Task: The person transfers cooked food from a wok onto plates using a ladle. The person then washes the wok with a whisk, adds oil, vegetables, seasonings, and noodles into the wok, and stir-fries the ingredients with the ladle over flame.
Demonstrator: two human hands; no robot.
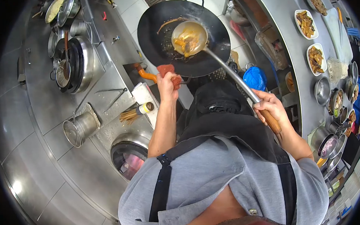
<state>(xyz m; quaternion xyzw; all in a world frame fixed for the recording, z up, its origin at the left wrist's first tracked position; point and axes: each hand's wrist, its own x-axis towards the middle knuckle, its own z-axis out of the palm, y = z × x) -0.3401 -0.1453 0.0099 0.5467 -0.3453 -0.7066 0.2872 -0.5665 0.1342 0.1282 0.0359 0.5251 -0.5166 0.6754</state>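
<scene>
My left hand (168, 88) is closed around a red cloth (168, 70) at the near handle of a large black wok (155, 36). The wok is lifted off the stove and hangs over the floor in front of me. In my right hand (270, 106) is the wooden handle of a long ladle (231, 74). Its round bowl is over the inside of the wok and holds yellow-orange food (187, 39) in some liquid. Brown sauce streaks and oily spots mark the wok's inner surface. The cloth covers most of the gripped handle.
On the right counter (270, 4) stand two white dishes of cooked food (305, 24) and several metal bowls (322, 90). At left are the steel stove (45, 103), a strainer on a pot (73, 132), a bamboo brush (128, 117) and an orange pipe (146, 75). A blue bag (254, 78) sits below the right counter.
</scene>
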